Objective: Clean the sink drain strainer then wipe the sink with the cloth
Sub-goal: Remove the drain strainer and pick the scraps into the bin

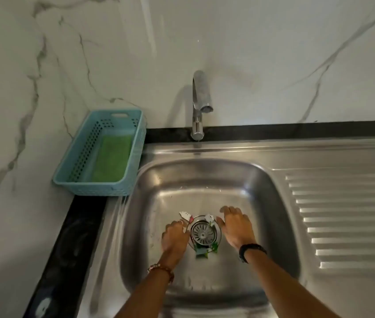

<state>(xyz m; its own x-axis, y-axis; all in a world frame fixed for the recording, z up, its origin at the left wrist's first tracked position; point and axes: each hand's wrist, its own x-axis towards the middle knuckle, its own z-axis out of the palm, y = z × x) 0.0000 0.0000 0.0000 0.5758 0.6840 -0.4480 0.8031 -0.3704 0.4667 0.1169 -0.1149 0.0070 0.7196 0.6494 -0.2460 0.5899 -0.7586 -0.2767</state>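
Strainer [203, 233] sits in the drain, basin centre. Left hand [174, 237] at its nine o'clock, seemingly pinching a paper scrap [186, 216]; right hand [237, 226] at three, fingers flat. Risk: loosened scraps slipping down the drain if the strainer lifts first.

Nothing is reading clearly here: the paper scraps [186, 215] lying round the strainer [203, 233] are showing red and green print, too blurred to make out.
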